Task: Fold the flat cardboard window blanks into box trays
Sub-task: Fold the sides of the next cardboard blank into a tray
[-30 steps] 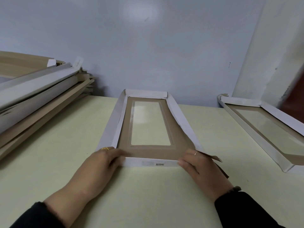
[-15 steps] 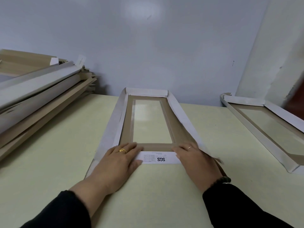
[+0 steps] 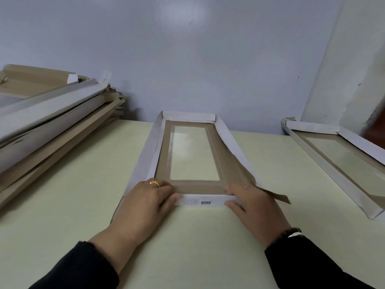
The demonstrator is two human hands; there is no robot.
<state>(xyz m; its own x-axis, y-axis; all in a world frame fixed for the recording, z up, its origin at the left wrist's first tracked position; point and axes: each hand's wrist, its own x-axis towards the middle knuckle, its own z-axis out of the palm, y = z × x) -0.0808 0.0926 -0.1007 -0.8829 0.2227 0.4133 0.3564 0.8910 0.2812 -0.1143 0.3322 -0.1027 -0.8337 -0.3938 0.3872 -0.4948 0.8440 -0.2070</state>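
A long cardboard window blank, brown inside and white outside with a clear film window, lies lengthwise on the pale table. Its side and far flaps stand partly raised. My left hand holds the left end of the near white flap, fingers curled over onto the brown inner face and thumb on the outside. My right hand holds the right end the same way. A brown corner tab sticks out to the right of that hand.
A slanting stack of cardboard blanks fills the left side of the table. A folded window tray lies at the right edge. A blue-grey wall stands right behind the blank's far end.
Half a second ago the near flap lay tilted outward under both hands. It now stands more upright, as it did a second ago, with both hands pulled back slightly.
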